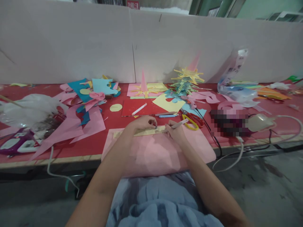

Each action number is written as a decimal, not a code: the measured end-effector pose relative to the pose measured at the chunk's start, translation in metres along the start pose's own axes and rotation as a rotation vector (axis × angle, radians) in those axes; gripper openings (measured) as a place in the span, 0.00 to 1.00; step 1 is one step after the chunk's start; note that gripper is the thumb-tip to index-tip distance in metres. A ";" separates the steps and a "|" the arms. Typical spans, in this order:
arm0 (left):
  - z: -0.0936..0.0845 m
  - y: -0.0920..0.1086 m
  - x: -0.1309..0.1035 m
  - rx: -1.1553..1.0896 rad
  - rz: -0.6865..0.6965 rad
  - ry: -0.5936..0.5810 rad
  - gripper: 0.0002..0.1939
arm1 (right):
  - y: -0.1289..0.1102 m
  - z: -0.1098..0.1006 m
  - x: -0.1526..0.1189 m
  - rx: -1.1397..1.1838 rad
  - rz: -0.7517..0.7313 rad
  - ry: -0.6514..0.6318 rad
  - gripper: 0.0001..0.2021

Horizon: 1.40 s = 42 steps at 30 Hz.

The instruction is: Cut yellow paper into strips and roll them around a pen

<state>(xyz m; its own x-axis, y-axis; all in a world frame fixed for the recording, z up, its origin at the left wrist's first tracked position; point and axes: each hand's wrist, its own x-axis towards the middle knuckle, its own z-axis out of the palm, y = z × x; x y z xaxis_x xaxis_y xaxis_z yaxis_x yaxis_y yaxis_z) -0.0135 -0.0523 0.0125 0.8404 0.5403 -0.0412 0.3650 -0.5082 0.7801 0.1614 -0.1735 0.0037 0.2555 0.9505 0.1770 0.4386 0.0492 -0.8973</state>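
A large pink sheet lies at the table's front edge and hangs over it. Across its upper part runs a pale yellow strip; whether it is paper or a ruler I cannot tell. My left hand is closed with curled fingers, its fingertips holding the strip down. In my right hand is a white pen, gripped like a writing tool, its tip side by the strip's right end. The pen's point is hidden by the fingers.
Beyond the hands lie a white marker, a blue pen, scissors with yellow and red handles, and a glue gun. Paper cones stand behind. Pink offcuts crowd the left; cables hang at right.
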 end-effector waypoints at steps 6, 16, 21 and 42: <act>0.000 0.001 -0.001 0.007 0.002 -0.002 0.09 | 0.002 0.001 0.000 0.028 0.003 0.004 0.14; 0.000 0.000 -0.001 0.011 0.008 0.004 0.08 | 0.001 0.001 0.000 0.012 0.010 0.058 0.14; 0.000 0.001 -0.001 0.020 0.003 0.002 0.08 | 0.002 0.001 0.000 0.051 0.021 0.053 0.14; 0.000 -0.002 0.001 0.037 -0.003 0.006 0.09 | -0.001 0.001 -0.002 0.004 0.016 0.074 0.13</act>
<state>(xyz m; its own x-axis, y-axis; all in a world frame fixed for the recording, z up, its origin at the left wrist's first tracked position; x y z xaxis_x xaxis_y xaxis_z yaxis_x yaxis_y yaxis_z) -0.0136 -0.0506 0.0105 0.8369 0.5459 -0.0398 0.3822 -0.5308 0.7564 0.1596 -0.1751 0.0036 0.3252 0.9260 0.1920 0.4302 0.0359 -0.9020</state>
